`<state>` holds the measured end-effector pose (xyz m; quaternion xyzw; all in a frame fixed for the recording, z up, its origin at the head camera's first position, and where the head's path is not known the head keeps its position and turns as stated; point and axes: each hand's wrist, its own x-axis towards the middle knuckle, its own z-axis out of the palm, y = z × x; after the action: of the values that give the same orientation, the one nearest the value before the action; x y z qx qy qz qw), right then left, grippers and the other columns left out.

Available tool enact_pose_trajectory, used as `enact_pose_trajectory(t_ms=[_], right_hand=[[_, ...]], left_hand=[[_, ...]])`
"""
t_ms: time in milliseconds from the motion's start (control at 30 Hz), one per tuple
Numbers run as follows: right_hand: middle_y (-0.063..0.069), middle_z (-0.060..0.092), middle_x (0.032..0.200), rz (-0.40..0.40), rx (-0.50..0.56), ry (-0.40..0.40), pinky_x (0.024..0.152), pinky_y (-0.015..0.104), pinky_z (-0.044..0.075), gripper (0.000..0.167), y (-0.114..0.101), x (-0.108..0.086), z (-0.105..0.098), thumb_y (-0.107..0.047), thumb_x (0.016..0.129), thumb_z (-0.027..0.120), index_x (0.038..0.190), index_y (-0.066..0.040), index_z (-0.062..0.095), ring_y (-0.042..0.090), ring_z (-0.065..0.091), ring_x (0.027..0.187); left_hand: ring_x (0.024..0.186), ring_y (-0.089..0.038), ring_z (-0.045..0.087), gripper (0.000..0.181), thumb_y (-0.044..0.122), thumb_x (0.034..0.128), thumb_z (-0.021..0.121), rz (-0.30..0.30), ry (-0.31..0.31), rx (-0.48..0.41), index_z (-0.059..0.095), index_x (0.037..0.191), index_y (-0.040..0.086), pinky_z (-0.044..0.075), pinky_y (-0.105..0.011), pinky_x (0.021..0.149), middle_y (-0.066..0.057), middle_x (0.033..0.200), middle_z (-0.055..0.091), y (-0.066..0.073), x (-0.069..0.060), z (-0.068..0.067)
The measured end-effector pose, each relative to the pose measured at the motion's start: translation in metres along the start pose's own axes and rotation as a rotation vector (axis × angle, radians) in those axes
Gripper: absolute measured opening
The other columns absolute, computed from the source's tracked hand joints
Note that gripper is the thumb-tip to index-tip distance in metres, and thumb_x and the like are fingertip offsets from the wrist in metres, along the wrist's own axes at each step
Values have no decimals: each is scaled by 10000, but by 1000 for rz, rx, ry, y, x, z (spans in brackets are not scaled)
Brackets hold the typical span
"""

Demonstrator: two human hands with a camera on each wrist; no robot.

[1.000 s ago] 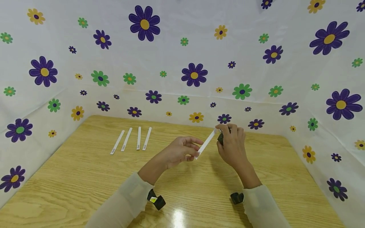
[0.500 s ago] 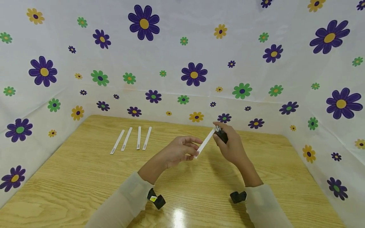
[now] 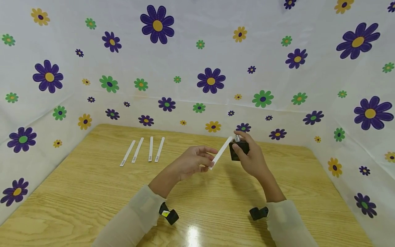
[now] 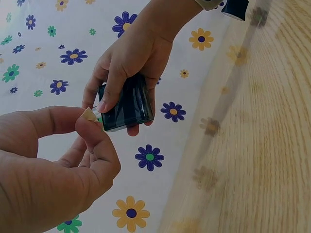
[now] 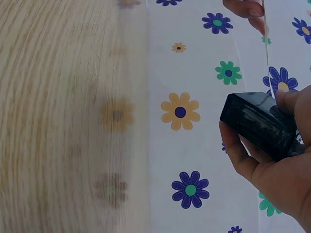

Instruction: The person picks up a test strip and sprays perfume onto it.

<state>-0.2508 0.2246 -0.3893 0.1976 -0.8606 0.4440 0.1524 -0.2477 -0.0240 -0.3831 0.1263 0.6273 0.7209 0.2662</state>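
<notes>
My left hand [image 3: 195,163] pinches a white paper test strip [image 3: 223,151] near its lower end, and the strip slants up to the right. In the left wrist view only a corner of the strip [image 4: 89,114] shows between thumb and finger. My right hand [image 3: 254,154] grips a dark, square perfume bottle [image 3: 235,154], thumb across its front and index finger at the silver spray top [image 3: 237,138]. The strip's upper end is close beside the bottle's top. The right wrist view shows the bottle [image 5: 257,124] resting between thumb and curled fingers.
Several more white paper strips [image 3: 150,149], printed at their near ends, lie spread on the left of the wooden table [image 3: 92,192]. A white cloth with flowers [image 3: 185,61] stands behind and at both sides of the table. Dark wrist cameras [image 3: 169,213] sit at the sleeves.
The right hand has turned, so more of the perfume bottle and its spray top now show. The left hand and its strip have barely moved. The strips on the table lie as before.
</notes>
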Motion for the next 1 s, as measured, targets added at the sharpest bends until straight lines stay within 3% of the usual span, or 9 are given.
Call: enact_pose_trajectory(t_ms=[200,400,533,633,767,900,1000], right_hand=[[250,589,1277,43,73,1,790,429,573,498,0,0,-3,-126,1054,579,1530,-166,439,368,633,1034],[224,621,1281,50,87,39,828,247,530,502,2,0,-4,-91,1032,611,1509,-114,460,360,626,1133],[233,634,1260,92,121,68,810,174,518,488,0,1,-2,-68,1010,641,1470,-49,479,337,636,1117],[244,637,1227,135,153,83,769,187,542,478,-2,2,-1,-82,1006,655,1459,-52,506,324,648,1053],[257,616,1215,156,171,90,739,276,578,472,-2,2,-2,-109,1032,618,1491,-138,508,349,655,1008],[231,507,1396,167,166,90,830,385,555,494,-3,1,-4,-171,1084,516,1561,-246,414,347,583,1121],[224,430,1437,189,204,103,871,367,511,494,-4,1,-5,-231,1109,441,1591,-290,345,312,517,1127]], left_hand=[[852,-189,614,385,-27,963,647,-5,2,-8,603,1343,16,525,-301,775,-64,1026,628,1,0,-1],[843,-186,616,376,-31,960,648,-1,8,-7,607,1332,9,525,-298,769,-62,1016,632,0,1,-2],[845,-187,617,373,-27,964,647,-7,11,-1,607,1332,12,525,-288,759,-66,1021,627,0,1,-2],[845,-187,618,378,-27,962,650,-10,13,0,606,1335,14,527,-285,756,-66,1021,627,0,1,-3],[844,-185,618,391,-32,960,649,-3,13,-3,602,1345,18,527,-291,758,-64,1020,626,1,-1,-3],[843,-184,617,402,-34,957,648,7,3,-7,595,1352,12,523,-295,763,-63,1018,625,2,-1,-4],[842,-182,616,400,-31,958,648,13,-4,-6,592,1352,6,522,-297,769,-62,1016,624,2,-1,-4]])
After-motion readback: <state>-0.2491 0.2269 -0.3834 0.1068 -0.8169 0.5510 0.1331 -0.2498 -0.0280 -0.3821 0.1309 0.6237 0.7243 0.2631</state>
